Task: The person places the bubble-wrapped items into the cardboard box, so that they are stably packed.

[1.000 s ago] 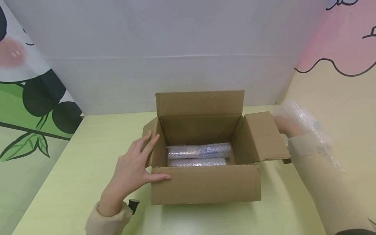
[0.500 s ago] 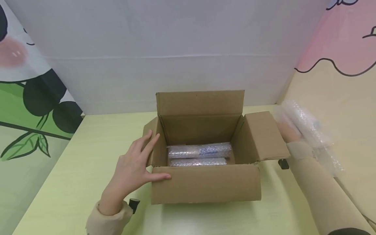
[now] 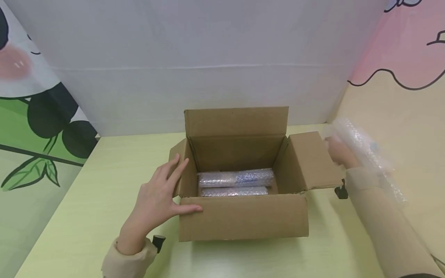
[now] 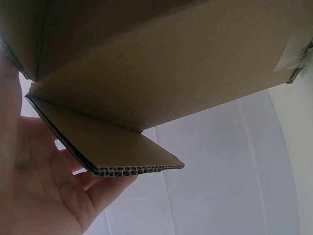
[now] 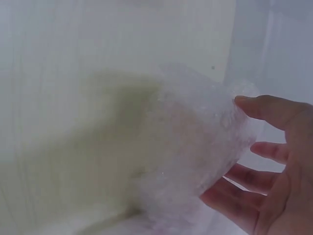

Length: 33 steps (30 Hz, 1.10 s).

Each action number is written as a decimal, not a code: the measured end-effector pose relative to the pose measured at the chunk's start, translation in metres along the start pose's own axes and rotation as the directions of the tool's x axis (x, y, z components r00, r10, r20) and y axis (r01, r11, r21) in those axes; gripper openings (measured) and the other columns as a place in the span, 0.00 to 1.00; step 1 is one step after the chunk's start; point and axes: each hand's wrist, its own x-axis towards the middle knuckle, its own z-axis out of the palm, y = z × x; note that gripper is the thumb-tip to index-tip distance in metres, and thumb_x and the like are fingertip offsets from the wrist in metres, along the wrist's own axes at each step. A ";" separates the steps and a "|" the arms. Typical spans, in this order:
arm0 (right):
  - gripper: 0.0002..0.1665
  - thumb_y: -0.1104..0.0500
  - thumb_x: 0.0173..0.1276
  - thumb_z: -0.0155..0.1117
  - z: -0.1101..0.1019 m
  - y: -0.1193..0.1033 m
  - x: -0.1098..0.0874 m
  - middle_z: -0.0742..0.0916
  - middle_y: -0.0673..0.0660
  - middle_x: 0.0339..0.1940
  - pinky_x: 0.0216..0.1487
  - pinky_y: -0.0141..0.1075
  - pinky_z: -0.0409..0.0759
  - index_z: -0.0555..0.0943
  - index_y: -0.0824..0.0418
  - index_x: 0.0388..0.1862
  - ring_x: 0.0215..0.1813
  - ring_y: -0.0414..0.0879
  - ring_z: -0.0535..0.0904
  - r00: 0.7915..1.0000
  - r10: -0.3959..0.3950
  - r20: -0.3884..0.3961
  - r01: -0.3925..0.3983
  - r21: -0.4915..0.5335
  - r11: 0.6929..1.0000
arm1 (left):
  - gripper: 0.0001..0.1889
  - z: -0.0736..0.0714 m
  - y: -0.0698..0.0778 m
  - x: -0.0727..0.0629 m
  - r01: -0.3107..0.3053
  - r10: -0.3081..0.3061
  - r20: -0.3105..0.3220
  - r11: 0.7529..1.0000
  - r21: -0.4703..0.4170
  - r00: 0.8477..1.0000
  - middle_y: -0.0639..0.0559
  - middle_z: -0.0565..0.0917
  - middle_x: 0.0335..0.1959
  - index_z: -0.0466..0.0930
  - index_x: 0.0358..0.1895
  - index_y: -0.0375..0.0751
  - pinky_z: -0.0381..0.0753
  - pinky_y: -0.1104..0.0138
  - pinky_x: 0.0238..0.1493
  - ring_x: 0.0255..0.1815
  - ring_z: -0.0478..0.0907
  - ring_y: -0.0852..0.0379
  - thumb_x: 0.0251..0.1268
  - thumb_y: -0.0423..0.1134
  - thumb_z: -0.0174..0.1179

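Observation:
A cardboard box [image 3: 243, 220] stands with its flaps spread. My left hand [image 3: 153, 200] rests at its left corner, the thumb on the front flap and straight fingers along the left flap. In the left wrist view the fingers lie behind that flap [image 4: 105, 137]. Inside the box are two bubble-wrapped bundles [image 3: 236, 178], one with a blue patch. Beyond the right flap, another bubble-wrapped bundle [image 3: 363, 144] lies at the table's right side. My right hand [image 3: 342, 152] is at its near side; in the right wrist view the thumb and loosely bent fingers touch the bubble wrap [image 5: 190, 147].
The pale table [image 3: 104, 200] extends around the box. A white backdrop [image 3: 226, 88] rises behind, and printed panels flank both sides. The box's right flap [image 3: 314, 160] juts out toward my right hand. Black wrist-camera parts [image 3: 158, 243] show by the wrists.
My right hand has shifted beside the bundle on the right, dipping nearer and then back a little. That bundle stays in about the same place. The left hand and box have not moved.

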 end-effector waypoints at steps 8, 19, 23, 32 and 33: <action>0.48 0.44 0.68 0.56 -0.054 -0.017 -0.012 0.69 0.83 0.62 0.51 0.68 0.70 0.49 0.72 0.73 0.58 0.80 0.69 0.990 0.130 0.058 -0.127 -0.043 0.991 | 0.60 0.000 0.000 0.000 -0.001 0.001 -0.002 1.000 -0.003 1.000 0.38 0.69 0.69 0.63 0.72 0.44 0.67 0.70 0.15 0.60 0.74 0.40 0.38 0.83 0.55; 0.45 0.46 0.69 0.56 -0.109 -0.041 -0.027 0.74 0.80 0.60 0.47 0.67 0.70 0.50 0.66 0.75 0.57 0.78 0.71 0.995 0.062 -0.081 -0.069 -0.090 0.994 | 0.60 0.001 -0.001 0.000 0.005 -0.005 0.002 1.000 -0.001 1.000 0.39 0.69 0.70 0.63 0.73 0.45 0.67 0.69 0.15 0.60 0.74 0.40 0.38 0.83 0.55; 0.45 0.47 0.69 0.56 -0.119 -0.054 -0.029 0.75 0.78 0.60 0.43 0.65 0.71 0.49 0.62 0.77 0.56 0.76 0.73 0.993 0.031 -0.117 -0.044 -0.108 0.993 | 0.60 0.001 -0.001 -0.001 0.006 -0.006 0.000 1.000 0.002 1.000 0.39 0.69 0.70 0.63 0.73 0.45 0.67 0.69 0.15 0.60 0.74 0.40 0.38 0.83 0.55; 0.45 0.50 0.69 0.61 -0.141 -0.108 -0.044 0.75 0.74 0.62 0.47 0.64 0.71 0.49 0.49 0.79 0.59 0.71 0.74 0.974 -0.130 -0.185 0.130 -0.014 0.991 | 0.60 0.001 0.000 -0.001 0.003 -0.003 -0.006 1.000 -0.008 1.000 0.39 0.69 0.69 0.63 0.73 0.45 0.67 0.69 0.15 0.60 0.74 0.41 0.38 0.83 0.54; 0.46 0.50 0.69 0.62 -0.143 -0.117 -0.047 0.75 0.73 0.64 0.50 0.64 0.70 0.50 0.47 0.79 0.60 0.71 0.74 0.971 -0.155 -0.181 0.160 0.010 0.987 | 0.60 0.001 0.000 -0.001 0.003 -0.003 -0.004 1.000 -0.008 1.000 0.39 0.69 0.69 0.63 0.73 0.45 0.68 0.69 0.15 0.60 0.74 0.41 0.38 0.83 0.55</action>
